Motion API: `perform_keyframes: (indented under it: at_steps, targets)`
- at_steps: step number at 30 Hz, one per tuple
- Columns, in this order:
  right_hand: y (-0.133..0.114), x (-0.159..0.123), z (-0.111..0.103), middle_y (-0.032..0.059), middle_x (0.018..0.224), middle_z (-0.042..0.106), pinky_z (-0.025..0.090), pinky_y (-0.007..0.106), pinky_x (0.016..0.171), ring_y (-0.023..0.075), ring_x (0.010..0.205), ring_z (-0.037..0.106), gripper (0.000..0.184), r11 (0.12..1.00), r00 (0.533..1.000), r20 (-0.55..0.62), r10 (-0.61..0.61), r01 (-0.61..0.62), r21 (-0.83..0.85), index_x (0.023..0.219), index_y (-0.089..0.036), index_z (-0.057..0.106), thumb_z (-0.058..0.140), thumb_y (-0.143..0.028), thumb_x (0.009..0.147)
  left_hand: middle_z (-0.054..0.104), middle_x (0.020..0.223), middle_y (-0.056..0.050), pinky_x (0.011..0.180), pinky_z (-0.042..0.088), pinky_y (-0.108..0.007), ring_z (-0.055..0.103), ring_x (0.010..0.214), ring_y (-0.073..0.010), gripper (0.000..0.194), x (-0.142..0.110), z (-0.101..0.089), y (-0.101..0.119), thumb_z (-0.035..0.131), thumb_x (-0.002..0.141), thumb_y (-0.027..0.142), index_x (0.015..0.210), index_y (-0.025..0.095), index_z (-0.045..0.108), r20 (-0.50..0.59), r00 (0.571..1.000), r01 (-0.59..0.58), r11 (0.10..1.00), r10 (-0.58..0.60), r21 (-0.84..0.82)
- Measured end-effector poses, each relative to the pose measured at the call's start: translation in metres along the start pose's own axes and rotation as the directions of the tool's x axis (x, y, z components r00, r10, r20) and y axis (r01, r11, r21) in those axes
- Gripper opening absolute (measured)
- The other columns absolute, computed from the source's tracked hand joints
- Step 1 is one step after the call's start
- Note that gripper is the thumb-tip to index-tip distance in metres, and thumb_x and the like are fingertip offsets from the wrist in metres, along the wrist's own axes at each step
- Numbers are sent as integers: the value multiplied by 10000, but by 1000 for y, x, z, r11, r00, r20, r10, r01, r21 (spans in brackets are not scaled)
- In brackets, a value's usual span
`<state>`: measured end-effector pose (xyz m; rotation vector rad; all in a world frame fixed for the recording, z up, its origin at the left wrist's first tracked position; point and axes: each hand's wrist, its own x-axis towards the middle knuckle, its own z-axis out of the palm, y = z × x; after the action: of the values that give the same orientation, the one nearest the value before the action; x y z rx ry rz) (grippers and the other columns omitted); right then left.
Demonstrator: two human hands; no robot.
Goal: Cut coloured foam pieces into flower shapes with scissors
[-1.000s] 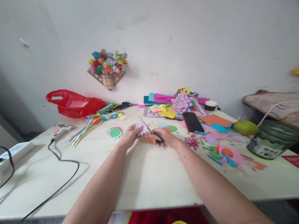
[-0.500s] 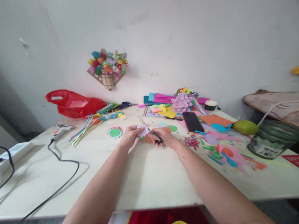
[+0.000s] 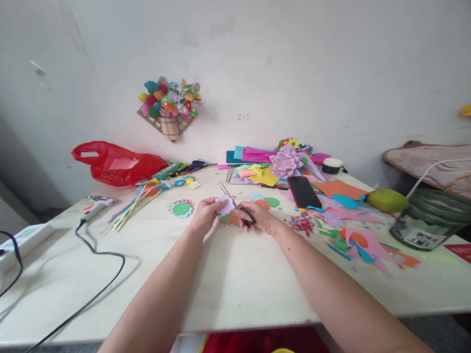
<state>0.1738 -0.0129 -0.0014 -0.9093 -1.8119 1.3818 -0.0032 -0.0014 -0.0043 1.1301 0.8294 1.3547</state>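
My left hand pinches a small pale purple cutout by its left side, above the table. In my right hand is a pair of scissors with dark handles. Their blades are parted and point up and to the left, at the cutout's edge. Below the hands lie orange and green pieces, partly hidden by my fingers. A layered round flower with a green centre lies left of my left hand. Just beyond my right hand are a green disc and a light blue one.
A glue gun with its cord and a power strip lie on the left, near a red plastic bag. On the right are a phone, many colourful scraps and a glass jar. Craft sheets stack by the wall.
The pale purple cutout has turned in my left hand and shows more of its face than a second ago. The scissors have stayed nearly in place.
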Motion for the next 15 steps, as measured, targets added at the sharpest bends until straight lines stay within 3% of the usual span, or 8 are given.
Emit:
perform_keyframes:
  at_steps: [15]
  targets:
    - [2,1,1,-44,536,548,291,157,304,56,354,482,348,1000,1000,-5,1,-1,15,747,-167,488,582,-502,748,591,523,6,488,370,-215,501,476,-81,220,4,-2,-4,795,523,262,570,132,623,-11,1000,-1,1000,1,-20]
